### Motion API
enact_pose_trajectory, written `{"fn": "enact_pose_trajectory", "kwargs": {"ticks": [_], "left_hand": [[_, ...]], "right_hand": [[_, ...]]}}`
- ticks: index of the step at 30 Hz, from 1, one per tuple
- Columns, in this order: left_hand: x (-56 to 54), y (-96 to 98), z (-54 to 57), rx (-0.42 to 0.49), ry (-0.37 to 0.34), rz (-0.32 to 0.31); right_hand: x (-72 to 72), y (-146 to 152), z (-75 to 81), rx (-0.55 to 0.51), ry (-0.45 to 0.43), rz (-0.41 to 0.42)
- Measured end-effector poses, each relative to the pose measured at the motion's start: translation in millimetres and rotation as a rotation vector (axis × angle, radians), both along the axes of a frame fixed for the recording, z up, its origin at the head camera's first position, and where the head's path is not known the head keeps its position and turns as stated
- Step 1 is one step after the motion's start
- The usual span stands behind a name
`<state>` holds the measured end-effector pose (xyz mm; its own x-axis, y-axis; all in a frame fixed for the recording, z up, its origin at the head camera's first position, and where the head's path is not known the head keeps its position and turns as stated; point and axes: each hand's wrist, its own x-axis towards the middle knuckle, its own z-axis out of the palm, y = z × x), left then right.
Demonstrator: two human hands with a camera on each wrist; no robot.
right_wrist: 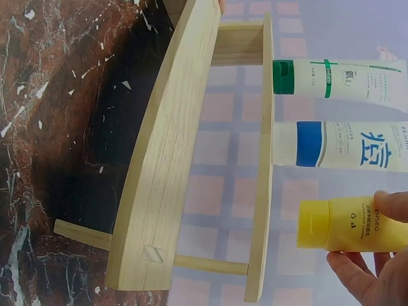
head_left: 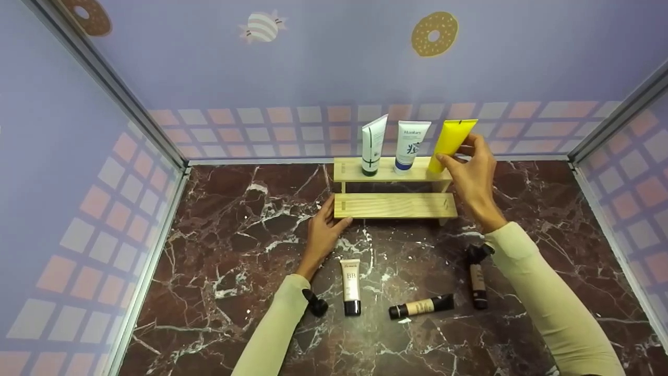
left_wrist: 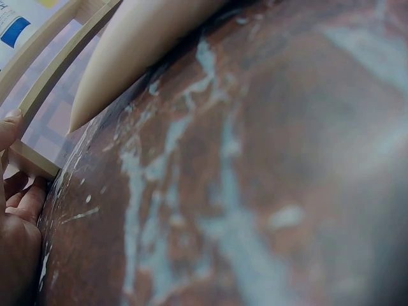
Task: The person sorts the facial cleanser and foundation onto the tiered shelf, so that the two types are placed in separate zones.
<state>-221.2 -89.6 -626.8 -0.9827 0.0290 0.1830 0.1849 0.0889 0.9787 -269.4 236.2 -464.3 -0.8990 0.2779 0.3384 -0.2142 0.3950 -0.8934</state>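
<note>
My right hand (head_left: 474, 175) pinches a yellow squeeze tube (head_left: 452, 140) between thumb and fingers, cap down, over the right end of a two-step wooden rack (head_left: 394, 205). In the right wrist view a small gap shows between the yellow cap (right_wrist: 312, 224) and the upper shelf (right_wrist: 264, 172). A white tube with a green cap (head_left: 372, 146) and a white tube with a blue cap (head_left: 411, 146) stand on that shelf to its left. My left hand (head_left: 322, 234) grips the left end of the lower shelf, thumb at the front edge.
On the dark red marbled tabletop (head_left: 219, 250) lie a beige BB tube with a black cap (head_left: 351, 284), a black-and-beige tube (head_left: 421, 307) and another dark-capped tube (head_left: 477, 282) near the right sleeve. Patterned panels (head_left: 292, 78) enclose the back and sides.
</note>
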Motion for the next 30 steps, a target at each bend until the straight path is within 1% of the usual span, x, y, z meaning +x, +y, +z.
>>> {"fn": "enact_pose_trajectory", "kwargs": {"ticks": [7,9,13,16,21,25,28,30], "left_hand": [[-1.1,1.9,-1.4,0.005,0.006,-0.001],[-1.1,2.4,-1.1,0.01,0.004,0.0],[-1.4,2.4,-0.1,0.016,-0.002,-0.001],[-2.0,1.7,0.6,0.017,-0.001,-0.003],[-2.4,0.5,0.6,0.035,-0.003,-0.003],[-1.7,0.4,0.0,0.039,-0.006,-0.002],[-1.0,0.1,-0.3,0.026,-0.003,-0.001],[-1.0,-0.4,-0.3,0.023,0.002,-0.006]], "right_hand": [[-5.8,4,-3.2,0.026,-0.002,-0.003],[-6.9,5,-6.4,0.033,-0.004,-0.002],[-8.7,7,-16.5,0.089,-0.004,-0.005],[-9.4,7,-21.1,0.128,-0.001,-0.015],[-10.4,6,-22.4,0.129,-0.011,-0.007],[-8.5,7,-28.4,0.13,-0.031,0.036],[-3.5,9,-35.7,0.115,-0.029,0.068],[1.0,10,-39.9,0.097,-0.017,0.072]]}}
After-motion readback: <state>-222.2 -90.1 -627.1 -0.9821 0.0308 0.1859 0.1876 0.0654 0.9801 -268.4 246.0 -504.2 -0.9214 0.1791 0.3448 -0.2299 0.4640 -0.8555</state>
